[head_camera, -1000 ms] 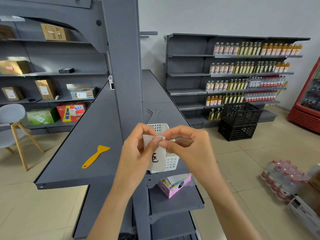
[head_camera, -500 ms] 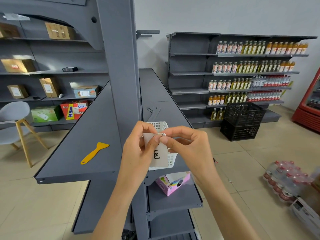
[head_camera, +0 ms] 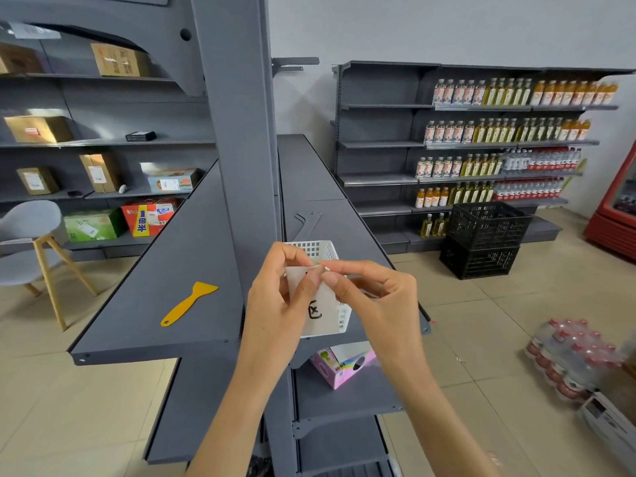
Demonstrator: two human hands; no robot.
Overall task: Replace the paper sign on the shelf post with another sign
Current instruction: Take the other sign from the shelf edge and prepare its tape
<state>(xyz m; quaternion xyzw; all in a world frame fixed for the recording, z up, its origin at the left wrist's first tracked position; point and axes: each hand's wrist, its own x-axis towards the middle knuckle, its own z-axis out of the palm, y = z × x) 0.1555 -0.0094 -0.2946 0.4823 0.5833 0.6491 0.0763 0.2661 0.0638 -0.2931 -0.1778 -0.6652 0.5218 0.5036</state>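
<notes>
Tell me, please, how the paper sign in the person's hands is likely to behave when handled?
The paper sign is probably floppy: it hangs from where the left hand and right hand pinch its top edge. It looks thin, so likely light and easily creased.

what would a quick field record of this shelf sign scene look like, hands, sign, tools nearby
left hand: pinching the paper sign's top edge
right hand: pinching the same top edge, fingertips meeting the left hand's
paper sign: white, handwritten black character, held in front of the shelf post, not stuck on
shelf post: grey upright, no sign visible on it
yellow scraper: lying on the grey shelf left of the post, untouched
white basket: on the shelf right of the post, behind the sign
pink box: on the shelf below
</notes>
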